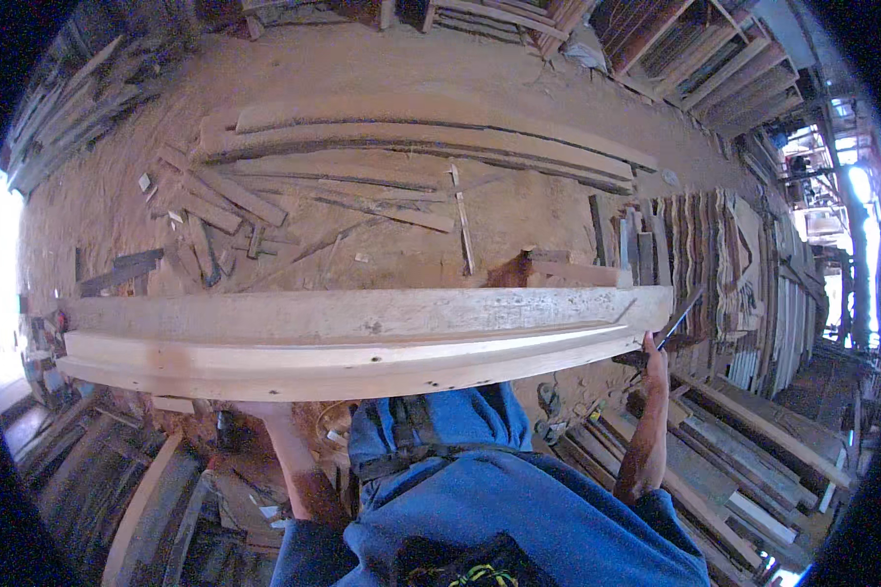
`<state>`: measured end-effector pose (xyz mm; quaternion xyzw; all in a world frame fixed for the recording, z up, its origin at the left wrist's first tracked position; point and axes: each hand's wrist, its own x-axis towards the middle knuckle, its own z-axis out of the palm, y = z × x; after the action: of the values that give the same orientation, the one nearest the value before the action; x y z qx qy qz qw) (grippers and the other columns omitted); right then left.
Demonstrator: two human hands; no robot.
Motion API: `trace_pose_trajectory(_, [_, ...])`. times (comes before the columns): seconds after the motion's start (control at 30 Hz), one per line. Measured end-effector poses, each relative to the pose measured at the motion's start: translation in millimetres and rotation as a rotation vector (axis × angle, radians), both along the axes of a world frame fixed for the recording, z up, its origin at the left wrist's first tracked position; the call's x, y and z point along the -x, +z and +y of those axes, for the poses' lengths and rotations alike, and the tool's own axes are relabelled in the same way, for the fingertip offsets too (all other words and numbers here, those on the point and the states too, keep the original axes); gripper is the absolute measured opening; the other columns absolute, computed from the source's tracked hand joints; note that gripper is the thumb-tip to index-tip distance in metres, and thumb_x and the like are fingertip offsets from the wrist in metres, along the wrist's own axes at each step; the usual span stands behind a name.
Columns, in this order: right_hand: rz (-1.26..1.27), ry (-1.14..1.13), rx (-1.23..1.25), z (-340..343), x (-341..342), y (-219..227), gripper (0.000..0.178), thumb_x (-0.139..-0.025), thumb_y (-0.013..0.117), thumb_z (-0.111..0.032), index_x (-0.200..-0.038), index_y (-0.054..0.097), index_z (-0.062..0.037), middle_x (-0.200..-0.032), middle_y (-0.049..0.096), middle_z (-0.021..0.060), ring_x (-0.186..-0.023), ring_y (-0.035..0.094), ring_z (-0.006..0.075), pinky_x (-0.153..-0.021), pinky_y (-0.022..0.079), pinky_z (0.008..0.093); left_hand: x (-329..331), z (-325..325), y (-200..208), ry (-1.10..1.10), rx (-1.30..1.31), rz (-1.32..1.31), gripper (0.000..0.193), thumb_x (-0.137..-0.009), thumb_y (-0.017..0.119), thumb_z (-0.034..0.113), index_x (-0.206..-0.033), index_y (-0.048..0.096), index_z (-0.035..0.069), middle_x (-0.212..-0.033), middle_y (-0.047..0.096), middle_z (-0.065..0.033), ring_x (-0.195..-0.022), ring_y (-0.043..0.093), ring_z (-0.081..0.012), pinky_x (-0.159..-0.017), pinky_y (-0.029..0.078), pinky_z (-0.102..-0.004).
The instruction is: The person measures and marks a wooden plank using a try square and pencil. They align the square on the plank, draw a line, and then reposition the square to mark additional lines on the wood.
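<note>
Blue clothing (519, 499): nearest the camera, on the near side of the pale timber.
Pale timber (343, 375): stretches crosswise in front of the body, its near face dotted with small dark knots.
Left hand (257, 409): reaches under the near edge of the pale timber, left of its middle; mostly hidden, so I cannot tell whether its grip is clamped.
Right hand (654, 354): at the right end of the pale timber, thumb up beside that end; the other fingers are unclear, so I cannot tell whether the grip is closed.
Thin dark rod (682, 317): just past the pale timber's right end, next to the right hand; whether held, I cannot tell.
Wide plank (362, 311): along the far edge of the pale timber.
Long boards (421, 140): on the ground, well beyond the pale timber.
Wood scraps (210, 205): beyond the pale timber's left half.
Stacked planks (715, 445): nearer than the pale timber, to its right.
</note>
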<state>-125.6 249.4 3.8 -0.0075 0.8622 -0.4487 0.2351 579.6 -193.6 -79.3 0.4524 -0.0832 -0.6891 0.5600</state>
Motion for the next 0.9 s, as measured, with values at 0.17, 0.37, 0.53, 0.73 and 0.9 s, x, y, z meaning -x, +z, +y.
trace_pose_trajectory(0.17, [-0.219, -0.140, 0.074, -6.2, -13.2, 1.0, 0.054, -0.099, 0.063, -0.049, -0.122, 0.067, 0.0007, -0.113, 0.072, 0.0091, -0.100, 0.069, 0.0208, -0.090, 0.054, 0.0373, 75.6, 47.5, -5.4, -0.225, -0.156, 0.018, 0.094, -0.091, 0.036, 0.083, -0.157, 0.033, 0.016, -0.154, 0.043, -0.0093, -0.138, 0.044, -0.0342, -0.113, 0.040, -0.0501])
trace_pose_trajectory(0.37, [-0.262, -0.102, 0.135, -4.5, -14.5, -4.3, 0.056, -0.100, 0.059, -0.051, -0.124, 0.066, -0.0009, -0.116, 0.072, 0.0095, -0.104, 0.069, 0.0225, -0.093, 0.054, 0.0390, 89.8, 83.8, 2.2, -0.341, -0.292, -0.014, 0.094, -0.091, 0.036, 0.083, -0.156, 0.034, 0.016, -0.152, 0.044, -0.0092, -0.137, 0.045, -0.0337, -0.112, 0.041, -0.0497])
trace_pose_trajectory(0.53, [-0.293, -0.079, 0.203, -4.3, -12.7, -4.7, 0.055, -0.100, 0.058, -0.054, -0.125, 0.067, -0.0060, -0.114, 0.073, 0.0079, -0.098, 0.070, 0.0220, -0.082, 0.054, 0.0366, 78.9, 90.9, 4.2, -0.362, -0.335, -0.041, 0.093, -0.091, 0.035, 0.083, -0.156, 0.035, 0.016, -0.151, 0.046, -0.0091, -0.136, 0.046, -0.0333, -0.112, 0.042, -0.0493])
trace_pose_trajectory(0.73, [-0.436, -0.068, 0.178, -5.9, -8.3, 5.9, 0.056, -0.098, 0.058, -0.058, -0.128, 0.067, -0.0114, -0.115, 0.073, 0.0062, -0.099, 0.068, 0.0223, -0.080, 0.051, 0.0364, 76.0, 94.0, 2.3, -0.374, -0.370, -0.043, 0.093, -0.091, 0.035, 0.083, -0.155, 0.036, 0.016, -0.150, 0.047, -0.0090, -0.134, 0.048, -0.0328, -0.111, 0.043, -0.0489])
trace_pose_trajectory(0.9, [-0.440, -0.131, 0.237, -6.3, -11.4, 3.7, 0.059, -0.097, 0.060, -0.059, -0.129, 0.066, -0.0097, -0.122, 0.070, 0.0067, -0.109, 0.065, 0.0234, -0.092, 0.051, 0.0391, 73.6, 99.6, 3.7, -0.370, -0.382, -0.058, 0.092, -0.091, 0.035, 0.083, -0.154, 0.037, 0.016, -0.149, 0.048, -0.0089, -0.133, 0.049, -0.0325, -0.110, 0.044, -0.0486])
